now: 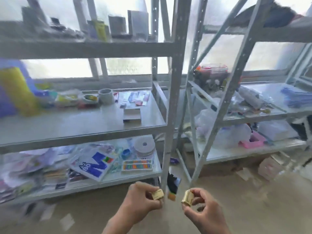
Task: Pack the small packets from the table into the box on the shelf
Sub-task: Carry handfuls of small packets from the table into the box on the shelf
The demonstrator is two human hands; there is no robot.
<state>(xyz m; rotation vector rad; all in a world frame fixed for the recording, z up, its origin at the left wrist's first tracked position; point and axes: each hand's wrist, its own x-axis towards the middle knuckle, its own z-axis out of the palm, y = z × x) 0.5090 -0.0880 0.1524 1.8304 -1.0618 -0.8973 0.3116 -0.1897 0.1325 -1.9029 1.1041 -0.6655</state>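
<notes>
A small tan packet is pinched in the grip of the left hand, and a second packet is held closed between the fingertips of the right hand, both low in front of the metal shelving. The packets are judged light, fairly stiff and easily crushed, so they are best taken by the flat sides. A small box is seen on the middle shelf, though whether it is the target cannot be told.
</notes>
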